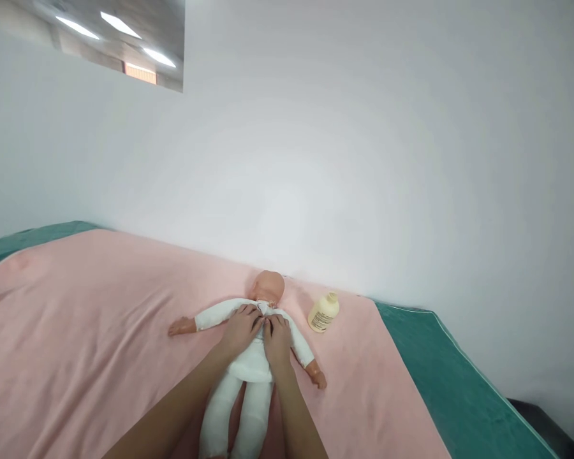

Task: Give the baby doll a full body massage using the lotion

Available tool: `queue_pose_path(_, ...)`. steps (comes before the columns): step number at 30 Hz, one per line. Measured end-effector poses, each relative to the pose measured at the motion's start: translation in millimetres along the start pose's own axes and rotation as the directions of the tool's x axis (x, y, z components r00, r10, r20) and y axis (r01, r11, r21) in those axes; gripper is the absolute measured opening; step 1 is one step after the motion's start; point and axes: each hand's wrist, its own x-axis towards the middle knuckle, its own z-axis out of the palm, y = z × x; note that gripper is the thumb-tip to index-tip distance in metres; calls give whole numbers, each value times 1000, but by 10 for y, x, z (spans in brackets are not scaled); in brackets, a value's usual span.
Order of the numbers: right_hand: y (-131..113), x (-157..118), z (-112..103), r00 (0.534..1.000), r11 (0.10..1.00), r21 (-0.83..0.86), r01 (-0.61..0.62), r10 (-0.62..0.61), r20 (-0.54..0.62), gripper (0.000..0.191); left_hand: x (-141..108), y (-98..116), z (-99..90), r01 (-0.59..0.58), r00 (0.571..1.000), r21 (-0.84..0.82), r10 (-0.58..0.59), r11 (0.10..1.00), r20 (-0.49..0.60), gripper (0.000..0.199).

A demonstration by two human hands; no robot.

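A baby doll in a white long-sleeved top and white trousers lies on its back, arms spread and head toward the wall. My left hand rests on the left side of its chest, fingers laid over the white top. Beside it, my right hand lies on the other side of the chest, fingers also flat on the cloth. The fingertips of both hands come close together near the collar. Neither hand visibly grips anything.
A pale yellow bottle stands on the pink sheet to the right of the doll. Green covering shows past the sheet's edges. Behind is a white wall, with an opening at the upper left.
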Motion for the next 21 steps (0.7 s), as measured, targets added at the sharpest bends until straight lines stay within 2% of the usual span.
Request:
queue_pose_path(7, 5, 13, 17, 1000, 1000, -10, 7, -7, -2, 28, 7, 33, 5, 30, 999, 30, -29, 999, -29, 25)
queue_pose_path(21, 53, -7, 54, 995, 999, -24, -47, 49, 83, 36, 5, -24, 79, 78, 997, 38, -77, 996, -21, 28)
